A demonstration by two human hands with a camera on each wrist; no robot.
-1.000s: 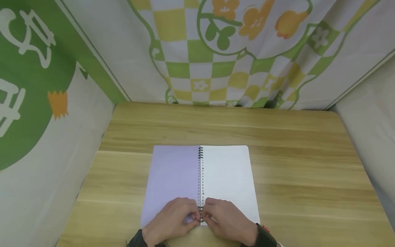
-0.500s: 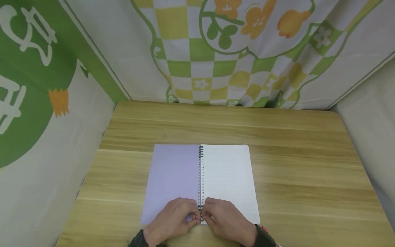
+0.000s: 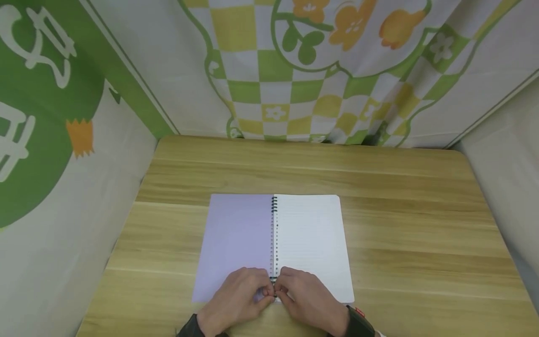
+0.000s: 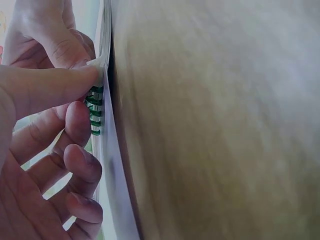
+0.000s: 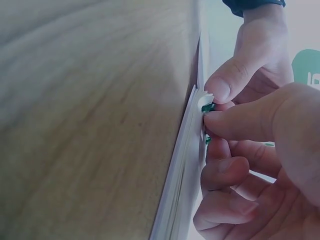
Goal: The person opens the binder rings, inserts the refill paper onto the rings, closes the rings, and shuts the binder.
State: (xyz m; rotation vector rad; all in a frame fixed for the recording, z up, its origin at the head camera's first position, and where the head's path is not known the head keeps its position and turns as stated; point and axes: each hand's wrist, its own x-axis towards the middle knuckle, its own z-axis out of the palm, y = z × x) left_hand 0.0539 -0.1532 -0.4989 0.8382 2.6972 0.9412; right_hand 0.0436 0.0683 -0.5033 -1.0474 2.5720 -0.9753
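A ring-bound notebook (image 3: 311, 234) lies open on the table, with a lilac cover (image 3: 236, 234) on the left and a lined white page on the right. Dark green binding rings (image 4: 94, 112) show at the spine's near end, and another short group (image 3: 274, 204) at its far end. My left hand (image 3: 240, 295) pinches the near rings from the left, thumb toward me. From the other side my right hand (image 3: 309, 295) pinches them too, its thumb and forefinger right at a green ring (image 5: 208, 107). Both hands' fingertips meet over the spine and partly hide the rings.
The wooden table (image 3: 421, 224) extends around the notebook on every side. A patterned curtain (image 3: 273, 84) hangs along its back edge, and pale fabric walls (image 3: 505, 154) stand at the sides. Dark bands (image 3: 360, 323) circle both wrists.
Both hands stay at the near rings, their fingertips now slightly closer together. The notebook and hands sit a little higher in the head view.
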